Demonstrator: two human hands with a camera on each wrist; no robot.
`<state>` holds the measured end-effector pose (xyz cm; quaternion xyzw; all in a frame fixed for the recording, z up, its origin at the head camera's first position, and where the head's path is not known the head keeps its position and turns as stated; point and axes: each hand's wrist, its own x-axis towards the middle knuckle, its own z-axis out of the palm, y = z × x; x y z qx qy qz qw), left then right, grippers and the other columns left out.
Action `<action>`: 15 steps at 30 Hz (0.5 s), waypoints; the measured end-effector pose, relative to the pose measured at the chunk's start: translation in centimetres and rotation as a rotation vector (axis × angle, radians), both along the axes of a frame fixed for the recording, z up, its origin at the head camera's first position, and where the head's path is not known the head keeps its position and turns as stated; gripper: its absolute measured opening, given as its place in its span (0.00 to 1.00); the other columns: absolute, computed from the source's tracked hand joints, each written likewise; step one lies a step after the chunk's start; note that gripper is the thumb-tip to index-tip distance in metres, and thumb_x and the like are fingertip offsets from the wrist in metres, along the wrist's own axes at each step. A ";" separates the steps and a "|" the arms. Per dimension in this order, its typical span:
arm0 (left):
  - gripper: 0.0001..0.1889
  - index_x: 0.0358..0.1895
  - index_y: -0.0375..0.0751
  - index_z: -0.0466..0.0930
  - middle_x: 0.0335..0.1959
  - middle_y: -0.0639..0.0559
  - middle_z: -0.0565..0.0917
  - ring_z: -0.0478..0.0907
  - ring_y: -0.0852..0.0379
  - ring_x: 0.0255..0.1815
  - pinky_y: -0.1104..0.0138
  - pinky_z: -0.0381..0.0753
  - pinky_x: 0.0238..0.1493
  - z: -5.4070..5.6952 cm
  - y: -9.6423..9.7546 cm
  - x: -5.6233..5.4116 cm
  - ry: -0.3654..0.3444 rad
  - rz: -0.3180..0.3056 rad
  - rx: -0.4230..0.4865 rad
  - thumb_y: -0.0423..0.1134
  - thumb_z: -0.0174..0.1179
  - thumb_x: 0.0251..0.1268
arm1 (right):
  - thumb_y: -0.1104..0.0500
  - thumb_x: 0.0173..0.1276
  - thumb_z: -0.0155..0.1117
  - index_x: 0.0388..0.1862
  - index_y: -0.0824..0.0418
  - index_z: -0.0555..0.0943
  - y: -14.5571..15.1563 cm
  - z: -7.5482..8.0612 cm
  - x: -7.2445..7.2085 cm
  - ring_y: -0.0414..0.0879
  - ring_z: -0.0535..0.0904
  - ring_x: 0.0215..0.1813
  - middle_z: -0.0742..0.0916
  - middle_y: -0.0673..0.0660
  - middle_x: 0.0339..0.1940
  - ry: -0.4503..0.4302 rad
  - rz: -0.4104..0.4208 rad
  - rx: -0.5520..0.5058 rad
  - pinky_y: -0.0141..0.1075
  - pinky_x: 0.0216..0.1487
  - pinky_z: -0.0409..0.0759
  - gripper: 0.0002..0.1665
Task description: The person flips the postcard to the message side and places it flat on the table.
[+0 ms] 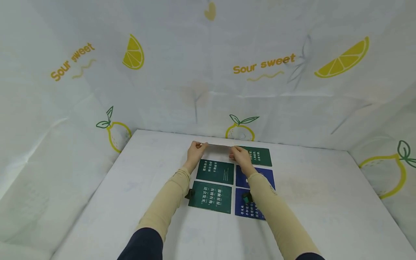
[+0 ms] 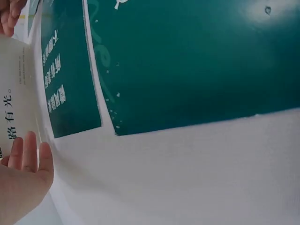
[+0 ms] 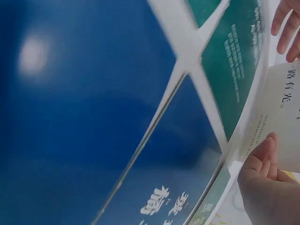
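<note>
A cream card with printed lettering is held up at the back of the table, seen nearly edge-on in the head view. My left hand pinches its left end and my right hand its right end. In the left wrist view the fingers of the left hand lie along the card's face; the thumb is hidden. The right wrist view shows thumb and fingers of the right hand gripping the card's edge. A green card lies just in front of the hands.
Another green card lies nearer on the white table. To its right are two blue cards, partly under the right forearm, and a green card farther back. A lemon-printed white sheet rises behind the table.
</note>
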<state>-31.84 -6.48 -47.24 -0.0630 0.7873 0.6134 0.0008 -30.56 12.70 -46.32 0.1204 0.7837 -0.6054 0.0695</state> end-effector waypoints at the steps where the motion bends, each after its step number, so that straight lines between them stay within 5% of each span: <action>1: 0.27 0.56 0.37 0.67 0.51 0.41 0.76 0.76 0.48 0.50 0.59 0.75 0.52 0.0 0.0 0.1 -0.001 0.001 -0.006 0.54 0.56 0.63 | 0.44 0.69 0.51 0.64 0.63 0.69 0.0 0.0 0.0 0.50 0.79 0.51 0.80 0.62 0.56 0.004 0.004 0.006 0.39 0.56 0.76 0.32; 5: 0.26 0.58 0.35 0.67 0.46 0.40 0.77 0.77 0.49 0.43 0.63 0.75 0.43 -0.2 -0.2 0.1 -0.008 -0.008 -0.043 0.49 0.56 0.63 | 0.44 0.66 0.56 0.55 0.65 0.76 0.2 -0.3 0.0 0.47 0.78 0.46 0.82 0.62 0.48 0.023 0.021 0.111 0.38 0.51 0.77 0.29; 11: 0.24 0.56 0.30 0.68 0.47 0.34 0.79 0.78 0.44 0.46 0.57 0.77 0.48 -0.6 -0.2 -0.1 -0.011 -0.089 -0.287 0.41 0.58 0.60 | 0.52 0.65 0.58 0.59 0.69 0.73 0.6 -1.2 0.1 0.57 0.73 0.60 0.77 0.67 0.60 0.043 0.106 0.332 0.46 0.59 0.73 0.28; 15: 0.21 0.52 0.29 0.68 0.49 0.32 0.79 0.77 0.43 0.48 0.53 0.75 0.53 -1.0 -0.1 -0.1 -0.004 -0.124 -0.395 0.38 0.59 0.60 | 0.54 0.65 0.59 0.31 0.68 0.75 0.6 -1.6 0.0 0.50 0.73 0.31 0.79 0.61 0.28 0.110 0.178 0.511 0.36 0.35 0.71 0.16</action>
